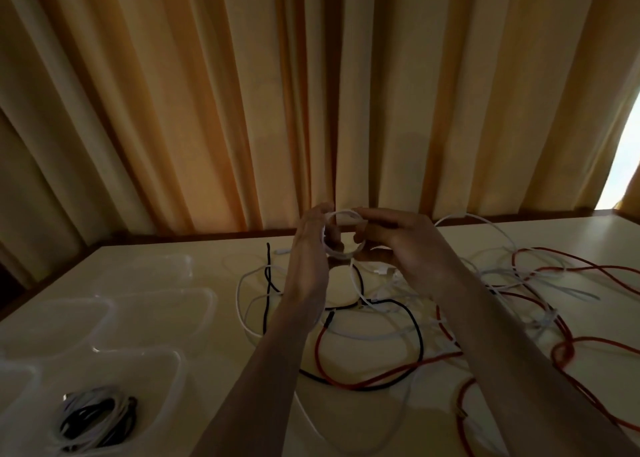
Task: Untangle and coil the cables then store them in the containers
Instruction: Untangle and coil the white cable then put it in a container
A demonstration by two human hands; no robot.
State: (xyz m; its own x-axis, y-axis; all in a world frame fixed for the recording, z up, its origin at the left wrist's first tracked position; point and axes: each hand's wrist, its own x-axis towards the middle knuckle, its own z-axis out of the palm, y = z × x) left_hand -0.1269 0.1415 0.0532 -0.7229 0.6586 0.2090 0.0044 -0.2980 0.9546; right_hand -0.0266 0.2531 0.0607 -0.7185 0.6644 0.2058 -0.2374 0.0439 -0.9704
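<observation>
Nearest, left: clear container [104,370] already holds coiled black-and-white bundle [98,416]; more empty containers [156,304] behind it. Mid-table: tangle of red cable [398,380], black cable [420,345] and white leads, crossing everywhere. Beyond, raised over table: left hand [310,248] and right hand [398,245] both pinching small white cable coil [341,234], fingers curled round its rim. Coil looks light, limp, springy (likely to unwind if released). Best hold: across gathered loops, not by plug. Curtain [311,92] behind.
</observation>
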